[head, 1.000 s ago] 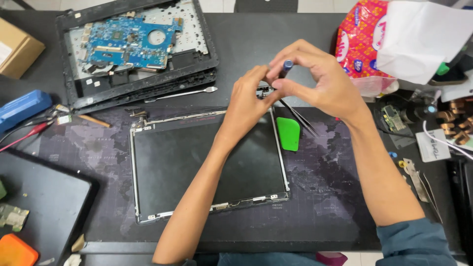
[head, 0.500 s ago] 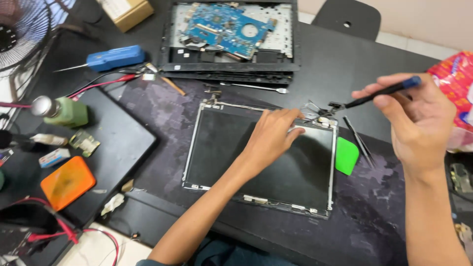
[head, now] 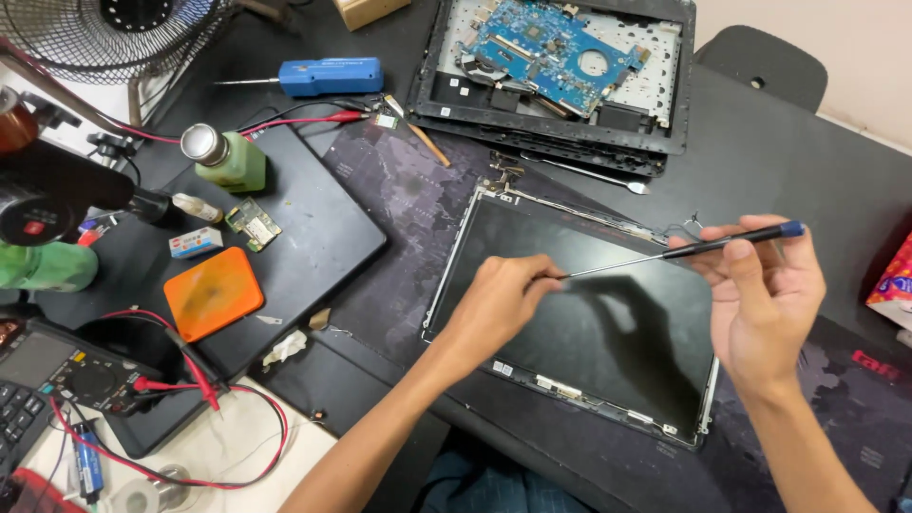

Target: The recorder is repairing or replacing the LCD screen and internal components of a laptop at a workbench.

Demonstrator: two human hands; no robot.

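Observation:
A bare laptop screen panel [head: 608, 313] lies flat on a dark mat in front of me. My right hand [head: 765, 299] holds a thin black screwdriver [head: 698, 249] with a blue cap, almost level above the panel. My left hand [head: 499, 299] hovers over the panel's left half, fingers pinched at the screwdriver's metal tip. Whether something tiny is between those fingers cannot be made out. Beyond the panel sits an opened laptop base [head: 560, 76] with its blue circuit board exposed.
A closed black laptop [head: 285, 237] lies to the left, carrying a green bottle [head: 228, 160], a small circuit board [head: 252, 223] and an orange case [head: 214, 293]. A blue electric screwdriver [head: 328, 76], a fan [head: 123, 33] and a multimeter [head: 66, 370] with red leads are further left.
The view has swung left. My left hand lifted off the panel's top edge and met the screwdriver tip; my right hand brought the screwdriver down and level over the panel.

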